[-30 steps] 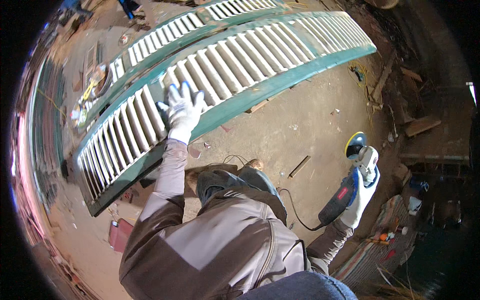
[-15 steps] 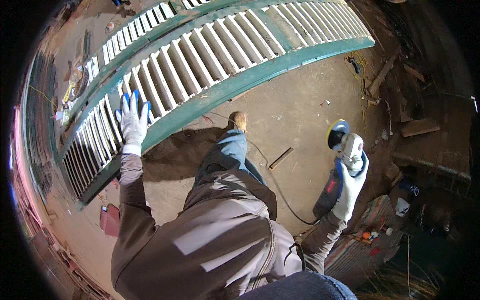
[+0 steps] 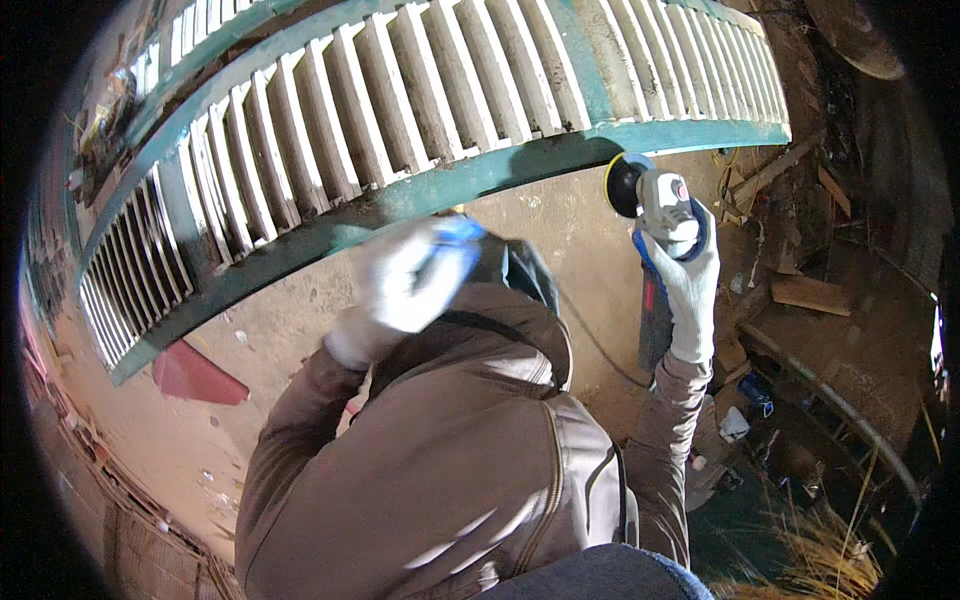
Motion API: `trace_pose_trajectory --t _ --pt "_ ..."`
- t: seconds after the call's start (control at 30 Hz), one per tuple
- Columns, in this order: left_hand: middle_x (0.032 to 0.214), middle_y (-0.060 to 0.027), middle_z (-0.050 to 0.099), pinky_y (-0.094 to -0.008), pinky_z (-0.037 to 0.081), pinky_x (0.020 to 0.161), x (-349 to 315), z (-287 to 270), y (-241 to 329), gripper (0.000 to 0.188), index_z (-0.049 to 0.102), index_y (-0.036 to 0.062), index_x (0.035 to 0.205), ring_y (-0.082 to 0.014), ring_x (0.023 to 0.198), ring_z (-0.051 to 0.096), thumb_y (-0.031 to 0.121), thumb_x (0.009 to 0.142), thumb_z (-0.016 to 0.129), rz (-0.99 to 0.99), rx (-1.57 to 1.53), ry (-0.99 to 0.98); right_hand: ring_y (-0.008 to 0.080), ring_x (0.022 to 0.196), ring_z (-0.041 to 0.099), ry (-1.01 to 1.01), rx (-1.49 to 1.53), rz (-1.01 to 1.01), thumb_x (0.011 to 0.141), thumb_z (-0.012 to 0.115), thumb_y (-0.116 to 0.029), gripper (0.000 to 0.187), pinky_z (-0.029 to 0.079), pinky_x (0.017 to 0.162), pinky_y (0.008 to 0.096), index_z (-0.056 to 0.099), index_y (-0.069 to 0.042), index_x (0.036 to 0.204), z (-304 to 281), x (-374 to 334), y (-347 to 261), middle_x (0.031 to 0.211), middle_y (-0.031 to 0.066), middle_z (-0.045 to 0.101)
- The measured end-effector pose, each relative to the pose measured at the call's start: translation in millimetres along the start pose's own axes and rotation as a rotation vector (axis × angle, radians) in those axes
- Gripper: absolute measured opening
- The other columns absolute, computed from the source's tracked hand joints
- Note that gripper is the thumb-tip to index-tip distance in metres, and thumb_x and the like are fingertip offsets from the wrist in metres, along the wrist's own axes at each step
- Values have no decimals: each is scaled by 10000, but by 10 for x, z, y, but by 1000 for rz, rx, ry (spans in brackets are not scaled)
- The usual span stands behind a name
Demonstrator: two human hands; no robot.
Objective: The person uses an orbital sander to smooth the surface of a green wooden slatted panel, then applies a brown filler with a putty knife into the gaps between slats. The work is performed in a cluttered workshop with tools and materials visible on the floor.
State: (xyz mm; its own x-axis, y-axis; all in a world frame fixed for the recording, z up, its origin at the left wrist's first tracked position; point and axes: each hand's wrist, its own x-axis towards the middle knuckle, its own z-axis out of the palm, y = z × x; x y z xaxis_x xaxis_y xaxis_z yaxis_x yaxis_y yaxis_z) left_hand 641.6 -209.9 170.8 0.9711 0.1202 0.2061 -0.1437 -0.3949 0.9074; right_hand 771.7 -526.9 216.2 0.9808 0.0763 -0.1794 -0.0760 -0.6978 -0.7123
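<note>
A long louvered shutter with a green frame [image 3: 690, 135] and whitish, worn slats stretches across in front of me. My right hand [image 3: 692, 310], in a white and blue work glove, is wrapped round an angle grinder [image 3: 665, 205]. The grinder's round, yellow-edged disc [image 3: 622, 185] is at the shutter's near rail on the right; whether it touches cannot be made out. My left hand [image 3: 412, 280], gloved the same way, is in front of my body, below the near rail and off the shutter. Motion smears its fingers.
Behind lies another green louvered panel [image 3: 205, 55]. A red flat piece [image 3: 200, 375] rests on the floor at left. The grinder's dark cord [image 3: 600, 340] trails below the tool. Wood offcuts [image 3: 810, 294] and a blue can [image 3: 757, 393] lie at right, with straw bristles [image 3: 820, 555] nearer.
My left hand has left the slats and come back toward my body, to the right. The grinder in my right hand has moved up toward the shutter's near rail. The view has shifted.
</note>
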Motion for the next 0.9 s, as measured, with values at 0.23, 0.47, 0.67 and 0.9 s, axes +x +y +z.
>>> trace_pose_trajectory --t 0.23,0.47,0.67,0.9 --pt "941 -37 609 -288 505 747 571 1386 258 611 636 43 1207 -132 849 592 605 972 597 -810 -829 -756 266 1051 731 -136 -181 -67 736 918 -312 773 571 899 380 554 -55 1368 43 304 -108 1158 212 727" --pt "996 1 646 -293 550 763 654 1730 316 467 644 99 1237 -106 884 609 503 1003 635 -977 -1102 -591 340 1039 743 -223 -270 -141 726 918 -380 826 601 845 408 533 -57 1382 129 427 -198 1094 229 740" --pt "1127 -60 693 -302 579 769 723 1957 352 539 627 67 1288 -155 946 680 528 1010 606 -1032 -1194 -473 360 1019 743 -258 -247 -192 734 908 -399 823 606 827 413 530 -55 1379 54 552 -3 1084 252 734" --pt "1217 -107 647 -298 585 805 1027 1891 377 683 600 14 1306 -188 1001 660 609 972 609 -1001 -1174 -479 324 1036 747 -231 -224 -208 744 907 -360 795 598 848 396 537 -45 1374 5 772 -21 1072 251 740"
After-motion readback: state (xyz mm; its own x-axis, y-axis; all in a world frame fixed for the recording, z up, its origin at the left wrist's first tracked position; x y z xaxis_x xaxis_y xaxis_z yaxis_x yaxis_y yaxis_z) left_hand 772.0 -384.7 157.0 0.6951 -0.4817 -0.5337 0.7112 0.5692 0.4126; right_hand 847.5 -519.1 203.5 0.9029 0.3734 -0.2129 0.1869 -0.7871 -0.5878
